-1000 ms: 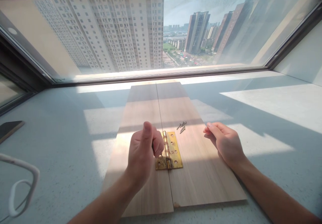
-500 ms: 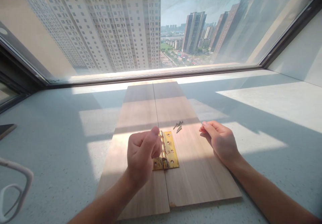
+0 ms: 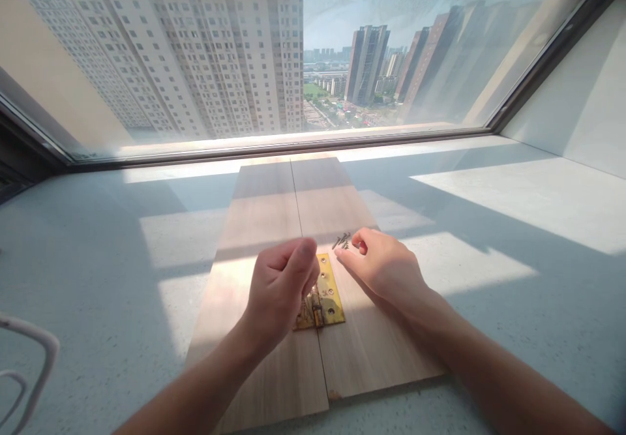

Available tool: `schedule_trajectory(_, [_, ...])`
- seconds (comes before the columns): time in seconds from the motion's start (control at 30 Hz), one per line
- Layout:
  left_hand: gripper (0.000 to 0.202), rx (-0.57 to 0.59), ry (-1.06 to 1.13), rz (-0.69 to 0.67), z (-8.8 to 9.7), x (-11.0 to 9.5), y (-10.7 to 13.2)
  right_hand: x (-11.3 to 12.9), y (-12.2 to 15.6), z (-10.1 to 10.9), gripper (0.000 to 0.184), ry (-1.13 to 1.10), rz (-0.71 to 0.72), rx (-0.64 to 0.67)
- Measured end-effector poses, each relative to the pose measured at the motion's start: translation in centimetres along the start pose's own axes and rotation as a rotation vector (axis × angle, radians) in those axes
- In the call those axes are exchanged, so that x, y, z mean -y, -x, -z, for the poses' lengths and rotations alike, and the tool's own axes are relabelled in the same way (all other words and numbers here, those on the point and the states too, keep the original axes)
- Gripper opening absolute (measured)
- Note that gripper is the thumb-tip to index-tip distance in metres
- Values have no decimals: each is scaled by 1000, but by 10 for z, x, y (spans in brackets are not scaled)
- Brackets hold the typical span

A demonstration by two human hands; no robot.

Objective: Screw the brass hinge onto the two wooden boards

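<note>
Two pale wooden boards lie side by side, the left board [image 3: 259,376] and the right board [image 3: 366,350], with a thin seam between them. A worn brass hinge [image 3: 332,301] spans that seam, its right leaf showing several screw holes. My left hand [image 3: 278,285] is a closed fist above the hinge's left leaf, hiding most of it; what the fingers hold, if anything, is out of sight. On the right board several small screws [image 3: 341,240] lie in a pile. My right hand [image 3: 388,265] is just right of them, thumb and fingers apart around the pile's edge.
The boards rest on a speckled pale sill [image 3: 171,304] crossed by sunlight and shadow. Beyond it a dark-framed window [image 3: 313,154] looks out on tall buildings. At the lower left edge curves a white tubular object [image 3: 46,350]. A pale wall [image 3: 581,115] closes the right side.
My right hand has moved left from the right board's edge to the screws, and its fingers have parted. My left fist stays over the hinge. The view has shifted slightly.
</note>
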State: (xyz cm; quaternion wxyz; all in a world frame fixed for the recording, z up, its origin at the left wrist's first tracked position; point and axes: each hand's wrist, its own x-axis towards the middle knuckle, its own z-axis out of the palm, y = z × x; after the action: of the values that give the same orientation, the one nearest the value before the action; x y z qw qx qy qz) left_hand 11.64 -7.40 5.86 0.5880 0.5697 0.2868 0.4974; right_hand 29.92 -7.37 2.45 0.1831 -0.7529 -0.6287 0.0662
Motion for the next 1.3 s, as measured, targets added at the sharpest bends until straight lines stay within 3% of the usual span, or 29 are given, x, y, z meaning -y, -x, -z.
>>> schedule_trajectory(0.1, [59,-152,-103,-62,-1,-1,6,0,-1,-9,24,16,72,-34])
schedule_trajectory(0.2, [55,-156,-130,-20,-5,-3,12,-3,0,-10,21,-48,96,-42])
schedule_trajectory(0.33, [57,-81,-10,14,-8,0,15,-2,7,-3,15,-292,55,-9])
schedule_trajectory(0.5, [52,53,176,-12,1,4,7,3,27,7,19,-644,67,5])
schedule_trajectory(0.63, [50,129,199,31,7,6,6,11,46,12,22,-745,147,77])
schedule_trajectory(0.77, [57,154,209,-3,10,10,9,27,61,12,10,-781,173,76])
schedule_trajectory(0.97, [56,502,325,123,21,8,-1,46,69,6,12,-711,511,45])
schedule_trajectory(1.03, [57,480,350,137,25,6,-5,47,68,3,12,-691,573,30])
schedule_trajectory(1.17, [63,273,394,69,34,-4,-13,48,67,-1,9,-618,587,-35])
schedule_trajectory(1.3, [63,177,383,19,39,-18,-19,50,64,-5,9,-581,621,-53])
